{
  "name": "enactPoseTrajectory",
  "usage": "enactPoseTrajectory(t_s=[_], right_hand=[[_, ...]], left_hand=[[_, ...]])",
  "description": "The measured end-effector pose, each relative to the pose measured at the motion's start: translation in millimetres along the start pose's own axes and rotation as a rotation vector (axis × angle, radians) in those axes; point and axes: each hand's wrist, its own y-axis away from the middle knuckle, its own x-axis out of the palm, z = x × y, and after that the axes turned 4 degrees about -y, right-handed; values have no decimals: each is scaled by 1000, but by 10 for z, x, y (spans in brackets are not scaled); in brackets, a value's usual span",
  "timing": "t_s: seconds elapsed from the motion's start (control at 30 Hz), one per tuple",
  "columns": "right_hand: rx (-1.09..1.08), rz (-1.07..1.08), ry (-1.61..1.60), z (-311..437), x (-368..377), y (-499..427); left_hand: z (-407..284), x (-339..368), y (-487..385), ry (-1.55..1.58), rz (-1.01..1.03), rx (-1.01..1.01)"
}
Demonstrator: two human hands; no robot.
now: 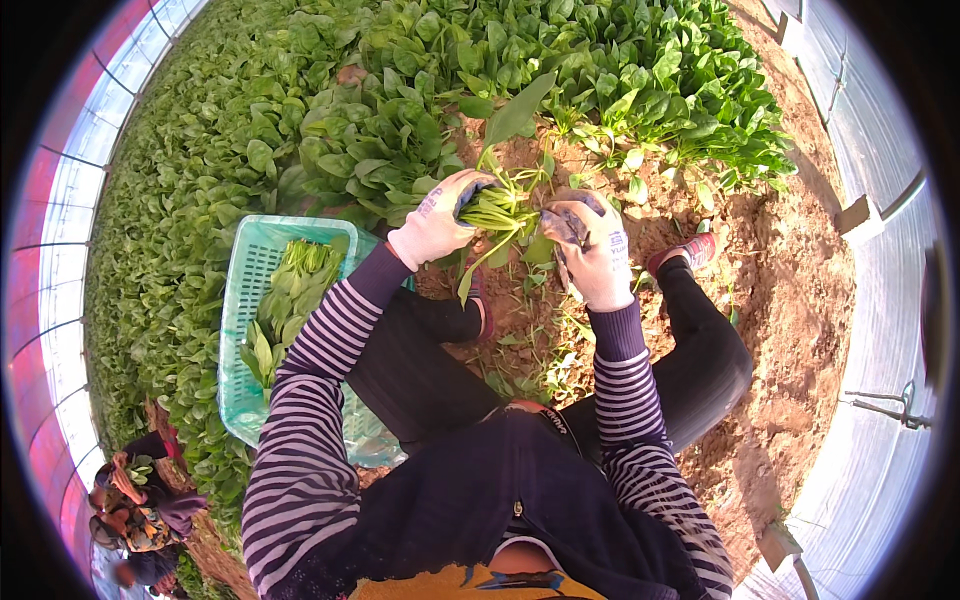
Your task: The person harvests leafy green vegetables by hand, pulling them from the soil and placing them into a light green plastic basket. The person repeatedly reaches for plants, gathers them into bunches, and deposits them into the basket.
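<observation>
My left hand (444,217), in a pale work glove with a dark palm, is closed around a bunch of leafy greens (496,210) that look like spinach. Their stems point right, and one large leaf sticks up beyond the bunch. Close to the stem ends is my right hand (589,244), gloved the same way, with its fingers curled; whether it grips anything is hidden. Beside my left leg stands a turquoise plastic basket (234,322) with cut greens (300,285) lying in it.
Dense rows of growing greens (375,142) spread ahead and to the left. Bare soil (787,330) with scattered leaves lies between my feet and to the right, beside the plastic sheeting (885,150) of a tunnel wall. Other people (142,517) are at the lower left.
</observation>
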Motion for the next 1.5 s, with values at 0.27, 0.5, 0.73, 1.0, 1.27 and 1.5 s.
enactPoseTrajectory(t_s=[0.27, 0.5, 0.73, 1.0, 1.27, 1.5], right_hand=[[98, 88, -305, -110, 91, -4], [315, -217, -1107, 150, 685, -142], [371, -353, -1128, 198, 677, -328], [324, -373, -989, -63, 456, -569], [479, 239, -1135, 275, 321, -513], [427, 201, -1220, 527, 754, -484]], left_hand=[[-9, 134, 11, 51, -80, -37], [21, 602, 184, -231, -193, 103], [-256, 385, 102, 133, -67, 1], [-652, 155, 403, 826, -89, -504], [-572, -465, 170, -78, -344, -1], [-546, 70, 364, 267, -473, -114]])
